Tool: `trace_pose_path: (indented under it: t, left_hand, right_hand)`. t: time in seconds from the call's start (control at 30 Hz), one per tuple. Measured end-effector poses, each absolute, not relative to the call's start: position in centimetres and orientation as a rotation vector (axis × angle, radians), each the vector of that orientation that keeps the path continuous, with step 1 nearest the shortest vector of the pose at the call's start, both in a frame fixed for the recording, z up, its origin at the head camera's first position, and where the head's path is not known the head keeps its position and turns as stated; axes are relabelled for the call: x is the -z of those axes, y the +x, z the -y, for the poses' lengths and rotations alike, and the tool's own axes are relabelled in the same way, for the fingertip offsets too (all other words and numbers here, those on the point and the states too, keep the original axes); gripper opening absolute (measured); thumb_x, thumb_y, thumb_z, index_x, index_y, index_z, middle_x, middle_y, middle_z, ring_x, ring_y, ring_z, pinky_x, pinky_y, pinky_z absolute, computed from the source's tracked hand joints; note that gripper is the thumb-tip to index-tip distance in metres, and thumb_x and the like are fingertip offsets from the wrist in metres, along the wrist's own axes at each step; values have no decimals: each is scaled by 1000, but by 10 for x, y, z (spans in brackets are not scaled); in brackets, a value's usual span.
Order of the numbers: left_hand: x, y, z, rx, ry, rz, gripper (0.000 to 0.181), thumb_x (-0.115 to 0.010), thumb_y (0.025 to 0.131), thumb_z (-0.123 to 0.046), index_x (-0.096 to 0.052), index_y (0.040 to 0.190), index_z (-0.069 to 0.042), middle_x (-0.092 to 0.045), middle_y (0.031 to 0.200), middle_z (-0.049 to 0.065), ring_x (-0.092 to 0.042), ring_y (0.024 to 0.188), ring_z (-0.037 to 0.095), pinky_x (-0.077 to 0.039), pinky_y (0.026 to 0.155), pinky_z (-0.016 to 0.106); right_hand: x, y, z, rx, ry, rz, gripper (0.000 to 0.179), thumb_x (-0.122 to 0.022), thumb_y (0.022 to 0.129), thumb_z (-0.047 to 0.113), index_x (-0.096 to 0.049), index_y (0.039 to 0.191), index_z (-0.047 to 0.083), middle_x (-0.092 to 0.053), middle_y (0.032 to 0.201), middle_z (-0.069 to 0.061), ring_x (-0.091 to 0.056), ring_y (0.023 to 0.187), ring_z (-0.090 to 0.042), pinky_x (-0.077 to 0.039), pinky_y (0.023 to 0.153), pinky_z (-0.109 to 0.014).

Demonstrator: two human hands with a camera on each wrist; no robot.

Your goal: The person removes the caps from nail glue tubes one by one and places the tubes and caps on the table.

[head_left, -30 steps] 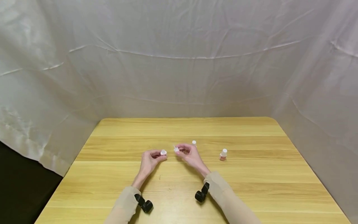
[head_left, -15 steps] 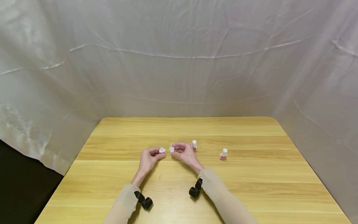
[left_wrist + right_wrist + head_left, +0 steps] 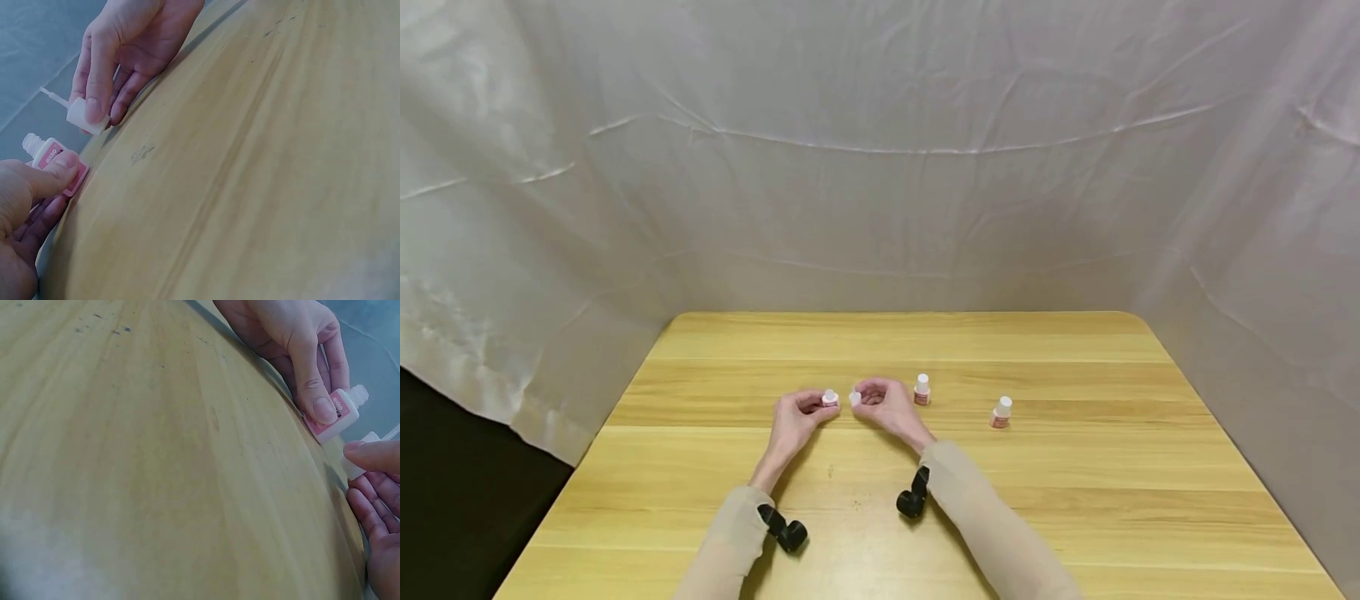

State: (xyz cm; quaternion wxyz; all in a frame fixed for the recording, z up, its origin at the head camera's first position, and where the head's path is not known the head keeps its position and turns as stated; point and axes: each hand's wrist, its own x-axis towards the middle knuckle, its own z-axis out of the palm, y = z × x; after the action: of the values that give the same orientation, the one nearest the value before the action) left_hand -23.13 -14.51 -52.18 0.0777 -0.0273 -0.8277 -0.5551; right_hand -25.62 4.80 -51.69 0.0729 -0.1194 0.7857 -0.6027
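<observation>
My left hand (image 3: 793, 427) grips a small white bottle with a pink label (image 3: 49, 152) between thumb and fingers. The bottle is uncapped, its threaded neck bare and pointing up. Just to the right, my right hand (image 3: 889, 408) pinches a white brush cap (image 3: 77, 115) by its sides. A thin pale brush stem sticks out of the cap, aimed up and away from the hand in the left wrist view. In the head view a short gap separates the cap from the bottle neck.
Two more capped bottles stand upright on the wooden table (image 3: 880, 542): one bottle (image 3: 922, 391) just beyond my right hand, another bottle (image 3: 1002, 412) farther right. A grey-white curtain (image 3: 880, 217) hangs behind the table and along its sides.
My right hand has moved left with the brush cap, nearer the bottle, and the cap has turned. The standing bottle behind that hand has come into full view. My left hand has shifted slightly.
</observation>
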Motion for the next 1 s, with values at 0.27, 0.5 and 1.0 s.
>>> trace_pose_path:
  t: [0.27,0.5,1.0]
  left_hand:
    - [523,-235,147,1659,-60,2466,26,-84,79,-3,-76,103,3,-78,97,21,-76,90,30,-58,75,14]
    - [522,-235,148,1596,-65,2480,27,-84,79,-4,-76,103,2,-78,97,20,-76,89,30,-58,74,14]
    - [521,-235,147,1599,-64,2460,30,-84,79,-3,-75,106,4,-77,97,21,-76,85,28,-54,70,9]
  right_hand:
    - [517,-261,-40,1799,-408,-2387,26,-76,79,-4,-69,103,-6,-72,94,-19,-61,76,-7,-55,72,-18]
    - [517,-263,-34,1794,-376,-2396,26,-76,78,-6,-70,103,-5,-72,94,-19,-60,75,-7,-53,71,-16]
    - [517,-265,-31,1775,-386,-2457,22,-76,78,-6,-70,100,-5,-73,91,-19,-60,72,-7,-51,66,-15]
